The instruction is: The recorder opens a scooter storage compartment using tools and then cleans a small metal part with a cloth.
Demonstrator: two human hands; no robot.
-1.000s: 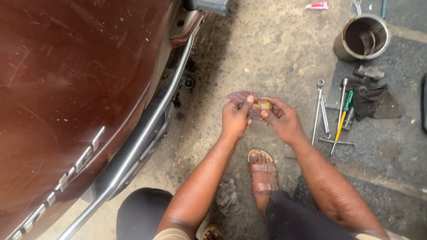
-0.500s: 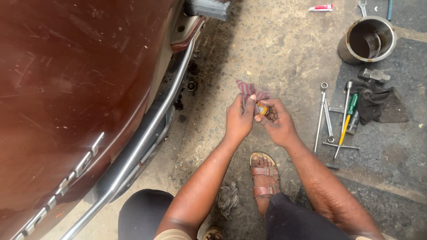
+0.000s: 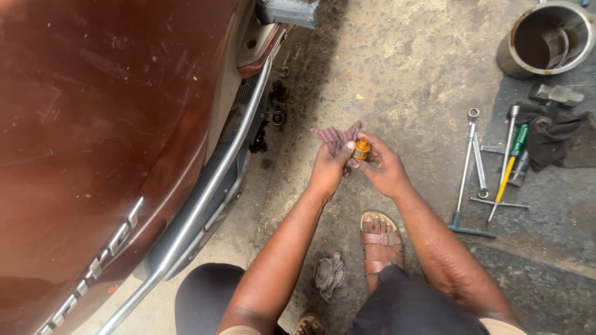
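Orange-gold, a small cylindrical part (image 3: 362, 149) sits pinched between both hands above the concrete floor (image 3: 397, 68). Left hand (image 3: 329, 166) clamps it with a red rag (image 3: 335, 137); right hand (image 3: 383, 169) closes around it. Wrenches (image 3: 475, 155) lie right, a maroon car (image 3: 93, 124) left.

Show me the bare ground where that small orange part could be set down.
Free: the concrete between the car bumper and the wrenches, above the hands. Crowded: the right side, with screwdriver, dark rag and metal pot.
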